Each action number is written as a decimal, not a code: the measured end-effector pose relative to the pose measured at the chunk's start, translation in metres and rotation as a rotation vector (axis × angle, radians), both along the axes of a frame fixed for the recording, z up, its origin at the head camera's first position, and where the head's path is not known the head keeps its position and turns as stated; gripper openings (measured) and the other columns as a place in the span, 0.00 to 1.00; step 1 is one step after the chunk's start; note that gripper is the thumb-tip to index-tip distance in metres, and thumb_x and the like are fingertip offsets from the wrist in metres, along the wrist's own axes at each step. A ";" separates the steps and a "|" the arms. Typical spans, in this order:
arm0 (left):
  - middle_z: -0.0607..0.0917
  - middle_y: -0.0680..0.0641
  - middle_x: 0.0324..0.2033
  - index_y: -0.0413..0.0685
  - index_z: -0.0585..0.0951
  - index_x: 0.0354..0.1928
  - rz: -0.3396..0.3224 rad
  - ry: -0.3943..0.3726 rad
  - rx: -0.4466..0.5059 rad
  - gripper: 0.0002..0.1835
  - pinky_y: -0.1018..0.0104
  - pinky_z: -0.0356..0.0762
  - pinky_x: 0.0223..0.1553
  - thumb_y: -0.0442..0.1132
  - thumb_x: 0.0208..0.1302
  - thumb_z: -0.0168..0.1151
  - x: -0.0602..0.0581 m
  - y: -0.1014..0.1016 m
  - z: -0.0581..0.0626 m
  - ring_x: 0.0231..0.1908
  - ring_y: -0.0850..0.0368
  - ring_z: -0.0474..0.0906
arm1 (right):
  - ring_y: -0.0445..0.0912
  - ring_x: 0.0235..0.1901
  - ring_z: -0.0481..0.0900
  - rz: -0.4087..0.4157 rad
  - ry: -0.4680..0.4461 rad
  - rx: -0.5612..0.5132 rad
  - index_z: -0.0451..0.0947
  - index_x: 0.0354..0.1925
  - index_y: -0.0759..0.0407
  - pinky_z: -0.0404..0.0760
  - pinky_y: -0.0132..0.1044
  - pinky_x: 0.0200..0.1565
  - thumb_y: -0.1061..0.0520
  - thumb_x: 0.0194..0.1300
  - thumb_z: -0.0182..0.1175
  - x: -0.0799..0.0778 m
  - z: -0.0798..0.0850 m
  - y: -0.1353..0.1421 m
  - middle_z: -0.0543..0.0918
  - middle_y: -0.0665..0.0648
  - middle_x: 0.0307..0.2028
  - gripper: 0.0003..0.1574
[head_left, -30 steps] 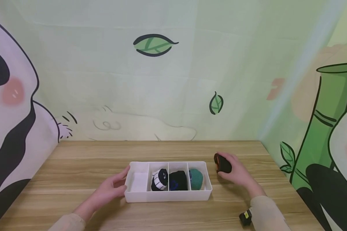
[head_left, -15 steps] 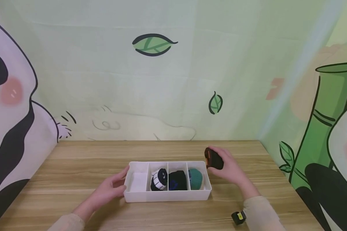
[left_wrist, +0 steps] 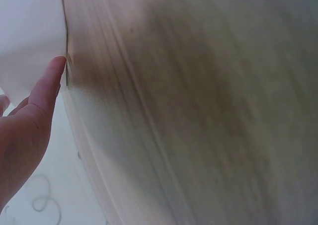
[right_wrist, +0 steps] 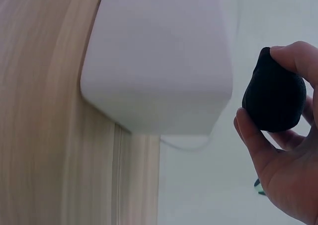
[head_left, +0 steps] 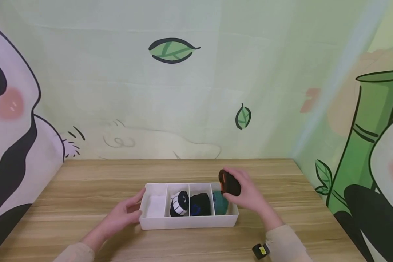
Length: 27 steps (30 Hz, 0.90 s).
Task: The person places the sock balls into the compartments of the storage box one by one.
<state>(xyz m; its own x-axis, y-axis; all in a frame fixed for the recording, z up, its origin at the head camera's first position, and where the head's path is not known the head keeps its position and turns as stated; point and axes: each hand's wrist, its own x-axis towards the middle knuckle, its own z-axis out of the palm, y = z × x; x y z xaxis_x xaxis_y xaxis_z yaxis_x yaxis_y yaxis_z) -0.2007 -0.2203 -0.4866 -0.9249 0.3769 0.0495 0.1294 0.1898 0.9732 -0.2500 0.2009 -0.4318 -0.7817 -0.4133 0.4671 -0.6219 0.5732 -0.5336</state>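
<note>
My right hand pinches a rolled black sock with orange trim between thumb and fingers. The sock hangs over the right end of a white divided box, overlapping the compartment with the teal ribbed rolled sock. In the right wrist view, the dark roll is raised beside the end of the box. My left hand rests extended fingers against the box's left end wall. A black-and-white rolled sock and a black one with blue marks lie in the middle compartments.
The leftmost compartment shows its bare white floor. Under the box is a wood-grain table. A printed backdrop with leaves, pandas and bamboo rises behind it. A small black device sits at the right wrist.
My right hand has carried the black rolled sock leftward, from beside the box to over its right end. The left hand stays at the box's left end.
</note>
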 end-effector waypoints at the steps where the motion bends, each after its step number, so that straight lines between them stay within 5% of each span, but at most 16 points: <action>1: 0.54 0.30 0.73 0.41 0.52 0.77 -0.002 -0.001 0.001 0.40 0.66 0.79 0.47 0.32 0.68 0.59 0.000 0.000 0.000 0.64 0.30 0.65 | 0.60 0.55 0.72 0.009 0.006 -0.005 0.68 0.68 0.59 0.77 0.59 0.50 0.61 0.50 0.75 0.001 0.000 -0.002 0.73 0.65 0.59 0.48; 10: 0.55 0.30 0.73 0.41 0.52 0.77 0.009 -0.015 -0.014 0.39 0.66 0.79 0.47 0.31 0.68 0.58 0.001 0.000 0.001 0.64 0.30 0.66 | 0.57 0.55 0.73 0.057 0.021 -0.026 0.70 0.67 0.58 0.77 0.55 0.50 0.60 0.48 0.75 0.009 0.001 -0.026 0.74 0.64 0.58 0.47; 27: 0.56 0.30 0.72 0.41 0.52 0.77 0.001 -0.010 -0.002 0.39 0.67 0.78 0.48 0.32 0.68 0.59 0.001 0.000 0.003 0.64 0.30 0.65 | 0.54 0.53 0.75 0.109 -0.089 -0.014 0.67 0.69 0.52 0.78 0.52 0.50 0.57 0.52 0.73 0.017 0.001 -0.068 0.72 0.60 0.61 0.47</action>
